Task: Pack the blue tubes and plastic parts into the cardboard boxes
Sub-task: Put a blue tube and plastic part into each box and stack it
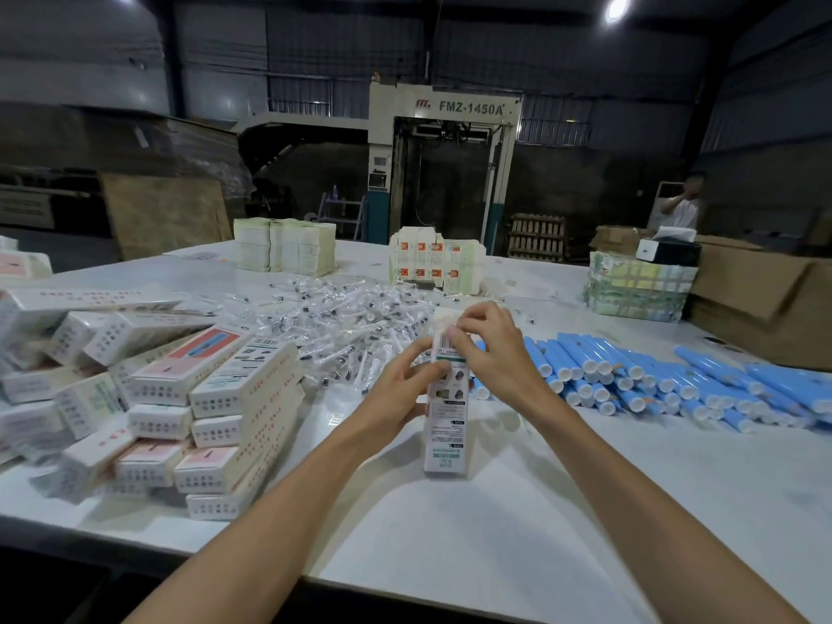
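Box [445,425] upright between my hands, over the table [495,556]; I cannot tell whether its foot touches. Left hand [405,389]: fingers curled round the box's left side, gripping. Right hand [493,353]: fingertips pinch the top flap [443,318]. Tubes [653,380], blue, lie in a row just right of my right fingers. Parts [342,317] heaped just beyond my fingers. Pile [211,398] of closed boxes well left of my left fingers.
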